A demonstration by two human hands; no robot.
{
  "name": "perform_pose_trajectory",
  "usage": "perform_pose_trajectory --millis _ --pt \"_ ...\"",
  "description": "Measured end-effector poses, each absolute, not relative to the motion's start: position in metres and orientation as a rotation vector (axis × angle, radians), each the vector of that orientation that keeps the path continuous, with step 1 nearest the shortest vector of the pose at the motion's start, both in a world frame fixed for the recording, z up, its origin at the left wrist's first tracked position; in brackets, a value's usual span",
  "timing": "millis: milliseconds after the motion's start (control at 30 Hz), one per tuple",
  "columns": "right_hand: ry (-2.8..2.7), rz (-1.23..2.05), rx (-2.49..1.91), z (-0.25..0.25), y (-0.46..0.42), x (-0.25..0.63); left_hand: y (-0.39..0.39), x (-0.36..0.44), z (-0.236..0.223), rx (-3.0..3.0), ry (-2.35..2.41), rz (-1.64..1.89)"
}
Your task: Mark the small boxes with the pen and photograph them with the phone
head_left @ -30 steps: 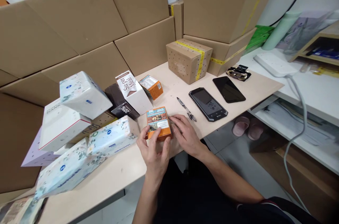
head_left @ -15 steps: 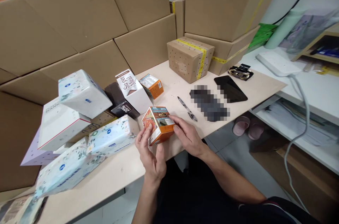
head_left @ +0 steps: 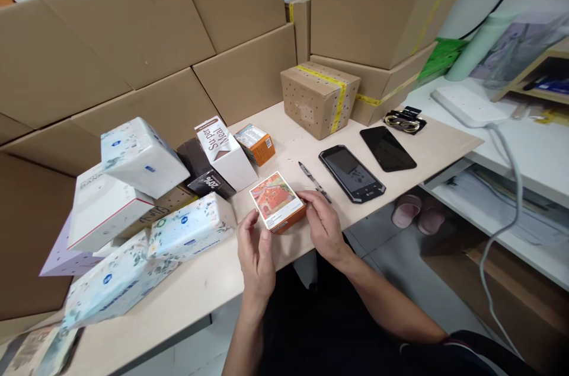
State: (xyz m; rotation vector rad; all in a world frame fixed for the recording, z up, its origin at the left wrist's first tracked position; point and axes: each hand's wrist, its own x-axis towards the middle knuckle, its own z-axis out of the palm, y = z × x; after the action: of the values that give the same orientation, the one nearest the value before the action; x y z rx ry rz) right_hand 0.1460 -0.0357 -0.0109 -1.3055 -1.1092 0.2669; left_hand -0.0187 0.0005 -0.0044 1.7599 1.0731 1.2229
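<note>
Two phones [head_left: 388, 149], one pen [head_left: 313, 179], three tissue packs [head_left: 144, 159], two orange boxes [head_left: 254, 143]. The nearer box [head_left: 276, 199], red-pictured and white-bordered, is at the table [head_left: 202, 282] between parted hands: left hand [head_left: 255, 257] loosely spread, right hand [head_left: 326, 225] touching, grip unclear.

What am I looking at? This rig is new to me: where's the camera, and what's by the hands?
There is no machine: these are a person's two bare hands, filmed by one camera worn on the head, looking forward and down. The right hand touches the side of a small, square-topped orange cardboard box; the left hand is open beside it. I can't make out a firm grip. On the pale beige tabletop also lie a slim grey-and-black pen, a flat black rectangular handset and a brown cardboard carton with yellow tape.
</note>
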Motion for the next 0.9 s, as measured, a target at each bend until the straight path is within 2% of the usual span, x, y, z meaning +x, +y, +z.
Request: perform_pose_trajectory --millis 200,533,667,900 --pt "-1.033 0.342 -1.309 -0.008 -0.038 0.142 0.000 -0.017 -0.005 1.740 1.039 1.207" --pt "-1.238 0.193 -1.322 -0.002 -0.038 0.143 -0.001 -0.019 0.003 2.109 0.915 1.289" --pt "-1.283 0.181 -1.329 0.000 -0.038 0.143 0.001 -0.017 0.006 2.137 0.991 1.219" --pt "-1.269 -0.091 -1.533 0.008 -0.035 0.166 0.000 -0.015 0.006 2.098 1.027 1.214"
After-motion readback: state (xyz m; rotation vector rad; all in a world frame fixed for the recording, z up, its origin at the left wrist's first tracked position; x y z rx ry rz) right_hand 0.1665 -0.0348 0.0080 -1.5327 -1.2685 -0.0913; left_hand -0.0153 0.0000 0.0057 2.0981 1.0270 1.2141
